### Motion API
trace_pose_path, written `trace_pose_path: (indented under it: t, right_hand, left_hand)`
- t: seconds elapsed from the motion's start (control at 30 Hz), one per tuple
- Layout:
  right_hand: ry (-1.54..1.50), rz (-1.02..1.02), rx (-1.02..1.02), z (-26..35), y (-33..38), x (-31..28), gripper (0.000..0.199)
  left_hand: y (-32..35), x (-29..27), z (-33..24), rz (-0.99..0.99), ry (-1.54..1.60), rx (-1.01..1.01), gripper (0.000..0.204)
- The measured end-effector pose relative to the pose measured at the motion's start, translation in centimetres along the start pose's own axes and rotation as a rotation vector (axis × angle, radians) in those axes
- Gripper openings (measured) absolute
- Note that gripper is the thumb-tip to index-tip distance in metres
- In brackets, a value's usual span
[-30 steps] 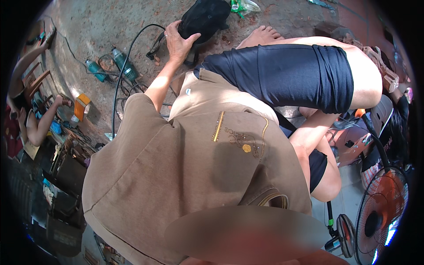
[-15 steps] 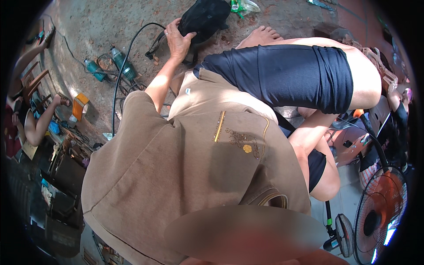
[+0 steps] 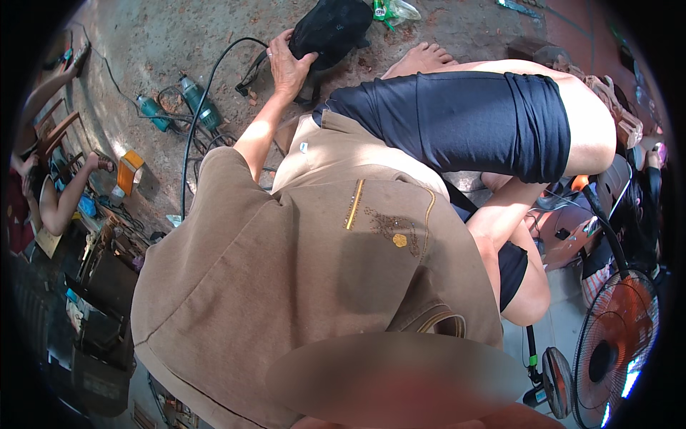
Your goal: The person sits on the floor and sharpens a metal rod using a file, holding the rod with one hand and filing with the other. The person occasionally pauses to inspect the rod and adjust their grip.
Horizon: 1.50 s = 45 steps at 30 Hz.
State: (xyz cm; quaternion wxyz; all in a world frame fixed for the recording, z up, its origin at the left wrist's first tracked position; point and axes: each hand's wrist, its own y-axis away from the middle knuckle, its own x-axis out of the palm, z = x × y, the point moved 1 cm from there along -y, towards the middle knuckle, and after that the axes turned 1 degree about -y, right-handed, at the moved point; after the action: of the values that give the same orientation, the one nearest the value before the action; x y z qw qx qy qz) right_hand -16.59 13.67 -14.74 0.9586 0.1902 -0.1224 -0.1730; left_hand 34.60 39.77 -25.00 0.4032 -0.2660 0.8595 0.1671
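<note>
My left hand [image 3: 288, 70] is at the top of the head view, thumb and fingers closed on the near edge of a black fabric bag [image 3: 329, 32]. The bag lies on the bare ground, its dark straps [image 3: 246, 86] trailing beside my wrist. Part of my grip is hidden by the bag. My right forearm [image 3: 500, 218] reaches up beside my bent leg and passes behind the thigh. The right hand itself is out of sight there.
Two green corded power tools [image 3: 200, 104] and tangled black cables lie on the ground at left, near a yellow box [image 3: 128, 171]. A seated person [image 3: 57, 200] is at far left. At right stand a fan [image 3: 607, 336] and a motorbike-like pinkish body [image 3: 564, 222].
My left hand and the bag hold still. The seated person at far left shifts their hands a little, and dark-clothed limbs at the far right move slightly.
</note>
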Motion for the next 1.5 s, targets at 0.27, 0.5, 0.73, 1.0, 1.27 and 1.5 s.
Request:
trace_pose_path:
  t: [0.27,0.5,0.73,1.0,1.27,1.5]
  right_hand:
    - [-0.003,0.001,0.001,0.0,0.2,-0.2,0.017]
    - [-0.018,0.008,0.005,-0.3,0.2,-0.1,0.016]
    - [-0.033,0.002,0.010,-0.6,0.4,-0.5,0.016]
    - [-0.065,0.009,0.002,-0.8,0.2,0.2,0.016]
    - [-0.161,-0.013,-0.036,-1.6,0.8,0.4,0.016]
    - [-0.328,-0.066,-0.079,-1.9,0.1,3.7,0.015]
  left_hand:
    - [-0.5,0.3,0.1,-0.022,-0.034,0.025,0.074]
    - [-0.6,0.7,0.2,-0.029,-0.084,0.034,0.074]
    - [0.1,-0.1,0.6,0.012,-0.029,0.075,0.075]
    - [-1.1,0.9,0.3,-0.007,-0.095,0.026,0.078]
    - [-0.2,-2.3,-2.3,-0.060,-0.106,0.095,0.067]
    - [-5.2,-0.5,-14.5,-0.067,0.374,0.275,0.042]
